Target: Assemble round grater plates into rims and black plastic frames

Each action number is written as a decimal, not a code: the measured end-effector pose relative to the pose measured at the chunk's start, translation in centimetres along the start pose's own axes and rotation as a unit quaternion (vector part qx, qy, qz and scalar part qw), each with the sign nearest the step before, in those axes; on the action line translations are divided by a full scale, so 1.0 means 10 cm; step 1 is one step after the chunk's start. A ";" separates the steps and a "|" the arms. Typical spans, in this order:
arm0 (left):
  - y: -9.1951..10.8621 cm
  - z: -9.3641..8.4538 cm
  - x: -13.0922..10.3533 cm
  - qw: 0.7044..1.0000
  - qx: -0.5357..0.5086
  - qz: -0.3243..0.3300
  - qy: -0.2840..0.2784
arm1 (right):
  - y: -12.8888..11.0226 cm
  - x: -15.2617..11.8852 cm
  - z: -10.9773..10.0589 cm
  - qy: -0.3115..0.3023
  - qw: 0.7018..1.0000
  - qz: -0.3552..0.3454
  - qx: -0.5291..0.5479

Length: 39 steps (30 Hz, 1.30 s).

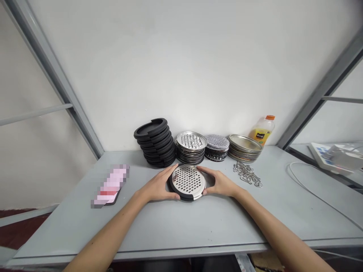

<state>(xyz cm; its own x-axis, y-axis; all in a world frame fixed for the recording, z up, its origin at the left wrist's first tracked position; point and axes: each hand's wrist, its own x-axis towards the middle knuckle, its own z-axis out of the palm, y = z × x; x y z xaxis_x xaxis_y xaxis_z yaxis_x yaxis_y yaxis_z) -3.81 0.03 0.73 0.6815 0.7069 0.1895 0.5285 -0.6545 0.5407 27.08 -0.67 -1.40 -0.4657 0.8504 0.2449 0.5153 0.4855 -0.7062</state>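
Note:
A round metal grater disc [188,180] with slots lies on the table, partly edged by a black rim [185,196] along its left and front. My left hand [162,185] grips the black rim from the left, thumb at the front. From the right, my right hand [217,182] holds the disc's bare metal edge between thumb and fingers. Behind stand a stack of black rings [157,145], a stack of coarse grater discs [191,145], a stack of finer grater discs [217,145] and a stack of plain metal discs [245,147].
A pile of metal hooks [247,173] lies right of the hands. An orange-capped bottle [263,131] stands at the back wall. On the left is a phone [112,186], partly blurred. A white cable [309,186] crosses the right side of the grey table [159,234].

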 end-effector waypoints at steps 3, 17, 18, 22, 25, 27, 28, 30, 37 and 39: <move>0.00 0.00 0.00 1.000 -0.005 -0.006 0.002 | -0.03 0.00 0.00 0.003 1.000 -0.005 -0.003; -0.02 0.03 0.00 0.999 0.005 -0.036 -0.003 | -0.05 0.00 0.04 0.018 0.998 -0.027 -0.055; -0.01 0.03 0.00 0.999 0.011 -0.039 -0.004 | -0.04 0.01 0.03 0.019 0.998 -0.025 -0.054; 0.03 0.00 -0.01 0.998 0.035 -0.041 -0.015 | -0.04 0.02 0.01 0.022 0.999 -0.014 -0.036; 0.02 -0.03 -0.02 0.998 0.050 -0.034 -0.026 | -0.04 0.02 -0.01 0.035 0.999 -0.010 -0.024; 0.01 -0.05 -0.03 0.998 0.056 -0.031 -0.029 | -0.04 0.01 -0.02 0.039 0.999 -0.006 -0.017; 0.00 -0.05 -0.03 0.997 0.057 -0.032 -0.030 | -0.04 0.01 -0.02 0.036 0.999 -0.006 -0.012; 0.00 -0.05 -0.03 0.997 0.057 -0.036 -0.033 | -0.03 0.01 -0.02 0.021 1.000 -0.013 -0.003; -0.02 0.00 -0.03 0.998 0.040 -0.047 -0.023 | -0.03 0.01 0.03 0.011 0.999 -0.028 -0.025; -0.02 0.01 -0.04 0.998 0.037 -0.048 -0.022 | -0.04 0.01 0.03 0.012 0.999 -0.030 -0.036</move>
<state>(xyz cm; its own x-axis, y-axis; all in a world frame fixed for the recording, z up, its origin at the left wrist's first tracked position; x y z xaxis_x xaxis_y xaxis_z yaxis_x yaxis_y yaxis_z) -4.11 -0.12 0.51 0.6468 0.7559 0.1017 0.6271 -0.6029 0.4932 26.64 -0.85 -1.33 -0.4799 0.8240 0.3012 0.5386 0.5477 -0.6403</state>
